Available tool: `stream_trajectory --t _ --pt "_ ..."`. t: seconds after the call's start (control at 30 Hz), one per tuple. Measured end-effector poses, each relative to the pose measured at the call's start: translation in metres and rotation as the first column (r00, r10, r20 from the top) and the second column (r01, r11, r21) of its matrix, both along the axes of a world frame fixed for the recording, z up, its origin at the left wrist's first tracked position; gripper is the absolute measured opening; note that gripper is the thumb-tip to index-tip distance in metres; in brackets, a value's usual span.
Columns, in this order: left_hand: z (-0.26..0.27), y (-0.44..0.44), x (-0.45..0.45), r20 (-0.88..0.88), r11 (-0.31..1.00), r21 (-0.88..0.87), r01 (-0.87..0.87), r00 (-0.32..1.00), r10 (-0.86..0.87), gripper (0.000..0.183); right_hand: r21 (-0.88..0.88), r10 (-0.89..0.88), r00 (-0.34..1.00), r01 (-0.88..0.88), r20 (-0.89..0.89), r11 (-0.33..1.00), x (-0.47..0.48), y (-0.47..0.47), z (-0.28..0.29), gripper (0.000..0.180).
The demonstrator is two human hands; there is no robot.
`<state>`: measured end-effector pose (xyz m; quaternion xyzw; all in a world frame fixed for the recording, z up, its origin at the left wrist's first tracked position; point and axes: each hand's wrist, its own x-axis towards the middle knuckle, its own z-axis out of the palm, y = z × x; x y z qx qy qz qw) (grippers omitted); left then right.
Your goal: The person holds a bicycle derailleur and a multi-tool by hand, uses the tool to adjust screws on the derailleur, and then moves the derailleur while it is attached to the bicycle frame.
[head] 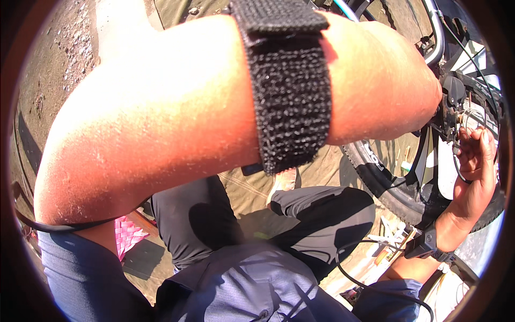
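Note:
A bicycle wheel with a black knobby tyre (pixel 372 173) fills the right side of the view. My left arm, with a wide black strap at the wrist, reaches across the whole picture. My left hand (pixel 386 80) is at a black mechanical part (pixel 452 90) near the wheel's middle; its fingers are hidden behind the hand's back. Just below that part, my right hand (pixel 476 161) has thumb and fingertips pinched on a thin cable (pixel 470 114), which loops above them. A thicker black cable housing (pixel 458 167) curves beside the right palm.
A grey bicycle frame tube (pixel 436 40) bends down at the upper right. Small items and tools (pixel 384 241) lie below the tyre. Pink woven material (pixel 126 235) shows at the lower left. A black cord (pixel 346 269) runs from the device on my right wrist (pixel 420 245).

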<state>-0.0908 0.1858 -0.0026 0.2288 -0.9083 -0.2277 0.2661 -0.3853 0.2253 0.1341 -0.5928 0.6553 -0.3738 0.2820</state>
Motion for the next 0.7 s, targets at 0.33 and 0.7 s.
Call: stream_trajectory --t 0.33,0.7 --pt "-0.057 0.048 -0.021 -0.683 0.358 0.725 0.588 0.552 0.478 0.037 -0.046 0.099 0.957 -0.116 -0.271 0.992 0.027 0.002 -0.007 0.031" --pt "-0.090 0.087 -0.017 -0.644 0.138 0.402 0.905 0.172 0.746 0.052 -0.337 0.442 0.613 -0.760 -0.655 0.555 0.096 0.054 -0.053 0.039"
